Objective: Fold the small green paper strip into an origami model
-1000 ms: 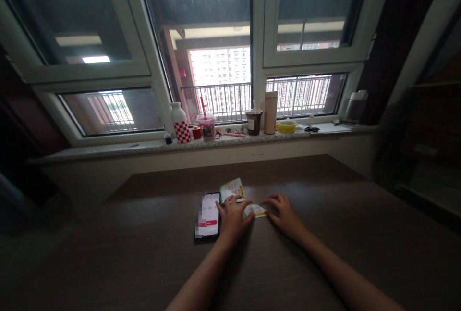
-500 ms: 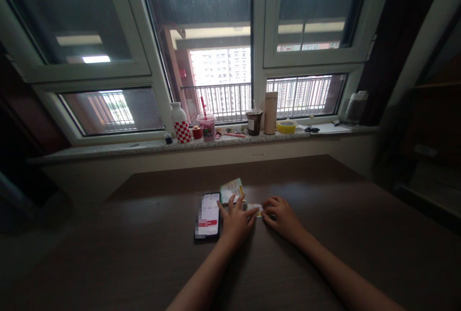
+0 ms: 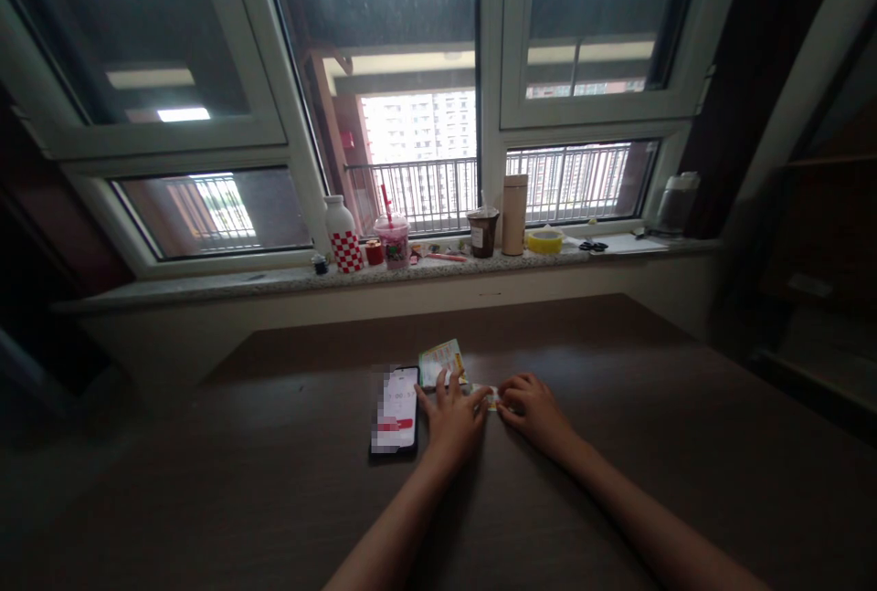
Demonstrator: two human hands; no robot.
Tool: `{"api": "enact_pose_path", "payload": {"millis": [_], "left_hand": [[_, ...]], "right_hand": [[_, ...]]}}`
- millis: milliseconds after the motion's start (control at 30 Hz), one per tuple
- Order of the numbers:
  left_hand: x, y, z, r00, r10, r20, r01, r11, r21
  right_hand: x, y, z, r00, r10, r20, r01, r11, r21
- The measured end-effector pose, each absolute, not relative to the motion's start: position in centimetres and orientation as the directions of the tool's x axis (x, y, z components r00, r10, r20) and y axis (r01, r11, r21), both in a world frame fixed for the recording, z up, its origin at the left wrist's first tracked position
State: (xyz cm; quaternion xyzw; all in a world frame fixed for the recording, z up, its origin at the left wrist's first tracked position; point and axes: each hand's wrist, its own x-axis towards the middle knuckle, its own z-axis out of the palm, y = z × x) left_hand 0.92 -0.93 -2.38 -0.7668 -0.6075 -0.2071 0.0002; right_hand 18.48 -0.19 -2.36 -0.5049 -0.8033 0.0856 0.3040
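Observation:
My left hand (image 3: 452,417) rests on the brown table with its fingers spread, between a phone and a small printed piece. The small light piece (image 3: 492,398) lies flat between both hands, its left part under my left thumb and index finger. My right hand (image 3: 534,410) is curled, its thumb and fingertips together at the piece's right edge; whether they pinch it is too small to tell. A green and white printed packet (image 3: 442,362) lies just beyond my left fingertips. The phone (image 3: 397,410), its screen lit, lies left of my left hand.
The brown table (image 3: 274,500) reaches toward a stone windowsill (image 3: 274,280). On the sill stand a checkered bottle (image 3: 345,239), a pink cup (image 3: 393,242), a dark drink cup (image 3: 483,233), a beige flask (image 3: 514,215), yellow tape (image 3: 545,242) and black scissors (image 3: 593,247).
My left index finger has drawn back a little and bent, showing more of the small piece. My right hand has barely moved.

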Motion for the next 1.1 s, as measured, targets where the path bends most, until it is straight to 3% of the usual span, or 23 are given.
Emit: {"api": "enact_pose_path", "payload": {"millis": [367, 1100], "left_hand": [[0.97, -1.17, -1.90, 0.163, 0.940, 0.301, 0.959, -0.223, 0.176], [0.67, -0.80, -1.43, 0.119, 0.933, 0.340, 0.964, -0.191, 0.186]], "right_hand": [[18.54, -0.15, -2.22, -0.275, 0.891, 0.361, 0.792, 0.423, -0.440], [18.45, -0.64, -2.12, -0.259, 0.883, 0.391, 0.836, 0.408, -0.367]]}}
